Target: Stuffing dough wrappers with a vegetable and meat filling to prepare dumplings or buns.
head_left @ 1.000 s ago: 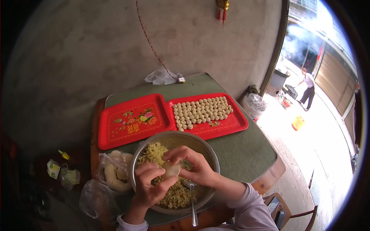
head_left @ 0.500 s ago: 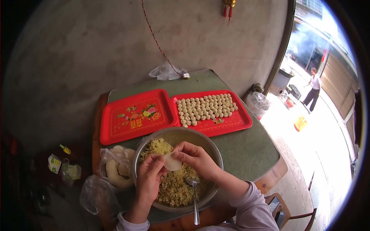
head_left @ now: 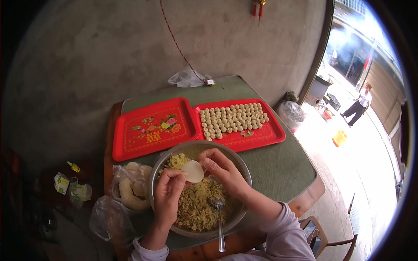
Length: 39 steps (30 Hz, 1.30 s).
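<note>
Above a big metal bowl (head_left: pixel 246 174) of crumbly yellow-green filling (head_left: pixel 198 204), I hold a thin round dough wrapper (head_left: pixel 193 171). My left hand (head_left: pixel 170 191) pinches its left edge between thumb and fingers. At the opposite edge, my right hand (head_left: pixel 225 174) has its thumb and curled fingers closed on the rim; the fingertips are partly hidden. A metal spoon (head_left: pixel 220 226) stands in the filling, its handle leaning over the bowl's near rim. Left of the bowl, a clear plastic bag (head_left: pixel 117 185) surrounds pale rolls of dough (head_left: pixel 129 195).
Beyond the bowl lie a flowered red tray (head_left: pixel 124 145) and another red tray (head_left: pixel 272 138) bearing rows of small round dumplings (head_left: pixel 233 119). A crumpled plastic bag (head_left: pixel 187 78) rests by the wall. A chair (head_left: pixel 324 243) with a phone stands at right; a person (head_left: pixel 360 104) is outside.
The wrapper now faces up more fully, and my right fingers have shifted to its right edge. My left hand keeps its pinch. Outside, the person has moved right.
</note>
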Available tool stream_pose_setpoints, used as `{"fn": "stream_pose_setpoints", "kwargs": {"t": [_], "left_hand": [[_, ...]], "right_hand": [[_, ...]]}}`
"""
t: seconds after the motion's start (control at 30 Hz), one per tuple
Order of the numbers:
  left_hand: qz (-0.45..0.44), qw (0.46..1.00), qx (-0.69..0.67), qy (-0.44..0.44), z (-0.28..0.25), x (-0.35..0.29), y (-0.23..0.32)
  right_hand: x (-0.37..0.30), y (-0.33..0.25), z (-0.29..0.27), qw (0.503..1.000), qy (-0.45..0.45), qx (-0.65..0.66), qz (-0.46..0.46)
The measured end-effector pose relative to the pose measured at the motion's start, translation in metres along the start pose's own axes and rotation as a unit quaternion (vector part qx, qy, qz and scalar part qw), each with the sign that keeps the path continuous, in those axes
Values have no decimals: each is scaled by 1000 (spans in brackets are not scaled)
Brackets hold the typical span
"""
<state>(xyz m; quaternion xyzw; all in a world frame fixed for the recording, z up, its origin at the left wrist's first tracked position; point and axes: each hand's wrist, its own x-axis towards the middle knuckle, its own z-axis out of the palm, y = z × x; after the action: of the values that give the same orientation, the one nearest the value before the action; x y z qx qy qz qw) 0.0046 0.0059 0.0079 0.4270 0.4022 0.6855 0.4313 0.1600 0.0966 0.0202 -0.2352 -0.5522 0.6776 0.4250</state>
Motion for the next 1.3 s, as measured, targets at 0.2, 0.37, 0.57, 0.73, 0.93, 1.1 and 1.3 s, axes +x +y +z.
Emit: {"fn": "stream_pose_setpoints", "kwargs": {"t": [0.2, 0.37, 0.57, 0.73, 0.93, 1.1, 1.3], "left_hand": [[-2, 1000, -4, 4, 9, -1, 1], [-15, 1000, 11, 25, 4, 1, -2], [-91, 995, 25, 7, -7, 5, -5], [-83, 996, 24, 35, -3, 5, -3], [-24, 999, 33, 35, -8, 3, -9], [-61, 997, 10, 56, 10, 4, 4], [-37, 999, 37, 13, -5, 3, -7]], "right_hand": [[3, 16, -9, 995, -93, -20, 34], [2, 15, -3, 996, -60, -64, 4], [-3, 2, 2, 948, -57, -299, -94], [-3, 6, 3, 960, -54, -265, -71], [-3, 9, 3, 963, -79, -245, -78], [-3, 5, 1, 958, -81, -269, -55], [-2, 6, 4, 932, -104, -321, -136]]}}
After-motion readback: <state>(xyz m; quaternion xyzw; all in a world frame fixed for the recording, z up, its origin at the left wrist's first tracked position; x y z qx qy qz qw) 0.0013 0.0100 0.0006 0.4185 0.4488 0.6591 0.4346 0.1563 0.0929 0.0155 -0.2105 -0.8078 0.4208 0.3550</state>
